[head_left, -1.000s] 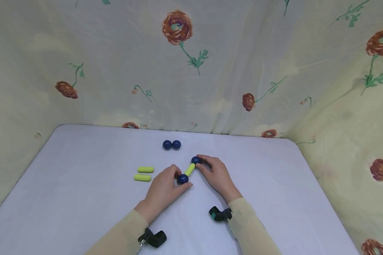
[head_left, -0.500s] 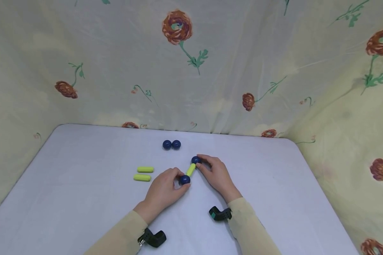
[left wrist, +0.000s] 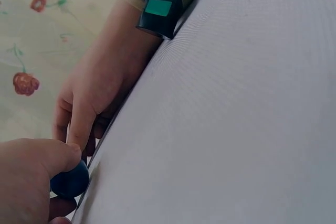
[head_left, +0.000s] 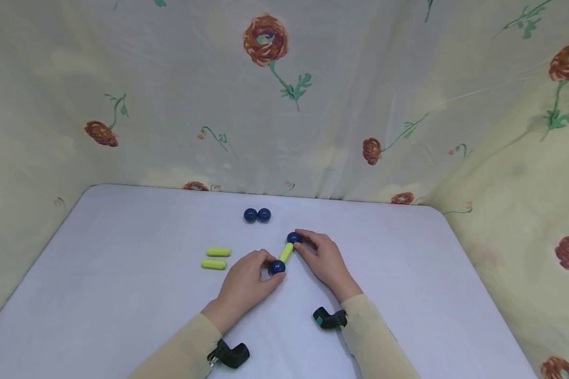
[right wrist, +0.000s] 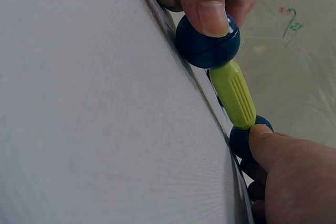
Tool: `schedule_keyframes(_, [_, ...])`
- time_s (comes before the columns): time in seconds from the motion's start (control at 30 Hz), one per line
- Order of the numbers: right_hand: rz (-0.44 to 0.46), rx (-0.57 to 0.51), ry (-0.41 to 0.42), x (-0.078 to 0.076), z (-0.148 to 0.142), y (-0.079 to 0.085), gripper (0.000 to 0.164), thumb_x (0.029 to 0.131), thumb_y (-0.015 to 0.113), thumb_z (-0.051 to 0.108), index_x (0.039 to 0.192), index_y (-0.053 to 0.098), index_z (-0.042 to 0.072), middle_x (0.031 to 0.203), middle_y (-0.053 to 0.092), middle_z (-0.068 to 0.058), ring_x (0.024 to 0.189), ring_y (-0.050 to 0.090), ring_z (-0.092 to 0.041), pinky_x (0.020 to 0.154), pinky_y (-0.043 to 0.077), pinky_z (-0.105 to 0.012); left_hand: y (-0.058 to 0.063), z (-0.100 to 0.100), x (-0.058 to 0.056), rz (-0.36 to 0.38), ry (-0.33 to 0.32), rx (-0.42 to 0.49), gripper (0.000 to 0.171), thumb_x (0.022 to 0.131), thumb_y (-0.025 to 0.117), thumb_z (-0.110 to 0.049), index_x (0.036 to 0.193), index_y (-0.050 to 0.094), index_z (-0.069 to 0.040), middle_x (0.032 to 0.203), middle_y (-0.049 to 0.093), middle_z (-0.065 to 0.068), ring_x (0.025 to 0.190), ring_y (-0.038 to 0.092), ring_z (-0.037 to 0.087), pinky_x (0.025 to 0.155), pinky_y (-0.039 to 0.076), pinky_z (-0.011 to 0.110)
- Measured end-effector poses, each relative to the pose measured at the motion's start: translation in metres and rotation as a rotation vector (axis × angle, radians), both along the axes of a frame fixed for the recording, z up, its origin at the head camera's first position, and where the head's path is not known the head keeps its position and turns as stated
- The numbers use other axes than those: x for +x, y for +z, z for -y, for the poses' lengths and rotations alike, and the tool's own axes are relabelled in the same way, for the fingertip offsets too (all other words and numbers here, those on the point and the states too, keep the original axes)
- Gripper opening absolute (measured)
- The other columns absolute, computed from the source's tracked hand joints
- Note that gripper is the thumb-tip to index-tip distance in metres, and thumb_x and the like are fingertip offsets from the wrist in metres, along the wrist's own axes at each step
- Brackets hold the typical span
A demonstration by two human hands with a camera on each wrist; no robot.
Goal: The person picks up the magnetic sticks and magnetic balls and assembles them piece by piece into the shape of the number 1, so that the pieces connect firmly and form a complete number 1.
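My left hand (head_left: 248, 276) pinches a dark blue ball (head_left: 277, 267) between thumb and fingers. A yellow-green ridged rod (right wrist: 233, 95) runs from that ball to a second blue ball (head_left: 293, 238), touching both. This far ball is held by my right hand (head_left: 324, 258), its thumb on the near side. In the right wrist view the left hand's ball (right wrist: 207, 45) is at the top, and the other ball (right wrist: 242, 142) sits lower, partly behind the right thumb. The left wrist view shows one blue ball (left wrist: 71, 180) under the left thumb; the rod is hidden there.
Two more blue balls (head_left: 257, 215) lie side by side toward the back of the white table (head_left: 137, 295). Two yellow-green rods (head_left: 215, 258) lie left of my left hand. A flowered cloth (head_left: 194, 95) hangs behind the table's back edge.
My left hand's ball has shifted slightly to the right, and the rod has turned a little steeper with it. The right hand keeps its hold on the far ball, almost still.
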State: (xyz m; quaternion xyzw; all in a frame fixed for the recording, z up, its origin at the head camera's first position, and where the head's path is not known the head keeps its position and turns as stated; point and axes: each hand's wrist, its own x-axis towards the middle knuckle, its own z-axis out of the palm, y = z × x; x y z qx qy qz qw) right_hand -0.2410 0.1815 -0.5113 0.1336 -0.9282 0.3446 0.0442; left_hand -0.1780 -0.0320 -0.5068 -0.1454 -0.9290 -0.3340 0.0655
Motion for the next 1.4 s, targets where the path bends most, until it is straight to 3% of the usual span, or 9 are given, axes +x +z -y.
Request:
schedule_keyframes(0.5, [-0.014,-0.016,0.009,0.0,-0.004,0.001,0.042,0.097,0.062,0.041,0.136,0.061,0.025,0.134,0.061,0.003,0.126,0.053,-0.021,0.103,0.042,-0.046,0.002,-0.002,0.0,0.016,0.002,-0.018,0.039,0.087,0.073,-0.049,0.112,0.064,-0.02,0.098,0.063,-0.009,0.07,0.049,0.007,0.063,0.042,0.024])
schedule_keyframes(0.73, [-0.018,-0.049,0.016,-0.002,0.0,-0.002,0.04,0.098,0.062,0.039,0.134,0.061,0.023,0.13,0.063,0.003,0.123,0.055,-0.019,0.1,0.045,-0.043,0.011,0.004,0.004,0.082,0.005,-0.033,0.051,0.084,0.075,-0.051,0.121,0.062,-0.018,0.106,0.064,-0.005,0.076,0.052,0.007,0.068,0.046,0.026])
schedule_keyframes(0.93, [-0.013,-0.039,-0.02,-0.002,-0.001,-0.003,0.039,0.097,0.062,0.041,0.132,0.062,0.025,0.124,0.064,0.007,0.12,0.056,-0.017,0.099,0.045,-0.042,0.025,0.024,0.013,0.12,0.005,0.007,0.046,0.084,0.077,-0.047,0.118,0.064,-0.02,0.105,0.062,-0.006,0.077,0.051,0.009,0.067,0.046,0.028])
schedule_keyframes(1.07, [0.002,-0.037,-0.025,-0.002,-0.002,-0.002,0.039,0.097,0.062,0.042,0.132,0.062,0.025,0.125,0.064,0.007,0.121,0.055,-0.017,0.101,0.044,-0.042,0.025,0.043,0.018,0.112,0.052,0.041,0.043,0.082,0.078,-0.047,0.114,0.067,-0.02,0.1,0.062,-0.008,0.077,0.05,0.009,0.067,0.044,0.029])
schedule_keyframes(1.4, [0.014,-0.046,-0.008,-0.002,-0.004,-0.002,0.039,0.097,0.062,0.042,0.133,0.062,0.025,0.127,0.063,0.006,0.122,0.054,-0.017,0.102,0.043,-0.042,0.022,0.091,0.018,-0.004,0.119,0.093,0.037,0.082,0.082,-0.038,0.108,0.069,-0.016,0.107,0.062,-0.003,0.1,0.054,0.021,0.087,0.044,0.04])
